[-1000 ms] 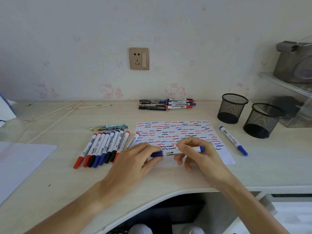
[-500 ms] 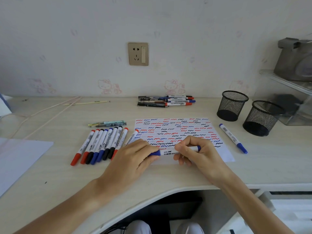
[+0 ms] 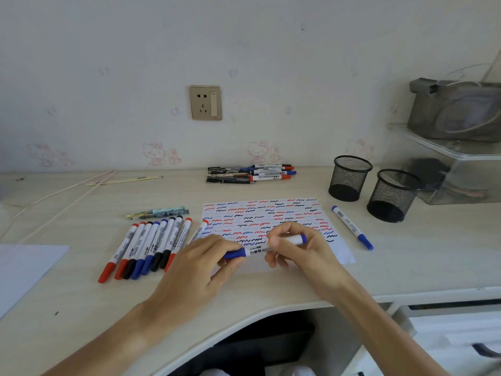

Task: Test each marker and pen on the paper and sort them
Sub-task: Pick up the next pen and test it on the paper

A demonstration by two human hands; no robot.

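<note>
Both hands are on 1 blue marker (image 3: pixel 267 246), held level just above the near edge of the paper (image 3: pixel 260 215), which lies toward the middle of the desk (image 3: pixel 81 308). The left hand (image 3: pixel 200 270) pinches the blue cap end; the right hand (image 3: pixel 301 249) wraps its fingers round the white barrel. It looks like the cap is either about to come off or has just been pressed home; I cannot tell which. If uncapping, the next move calls for a straight pull apart, then a squiggle in what little bare paper remains at the near edge.

Tested or waiting, a row of markers (image 3: pixel 146 248) lies left of the paper, a pile of pens (image 3: pixel 250 173) sits at the back edge, and 2 mesh cups (image 3: pixel 349 177) stand toward the right back corner. The marker's tip is hidden under the fingers, and its label is too small to read.
</note>
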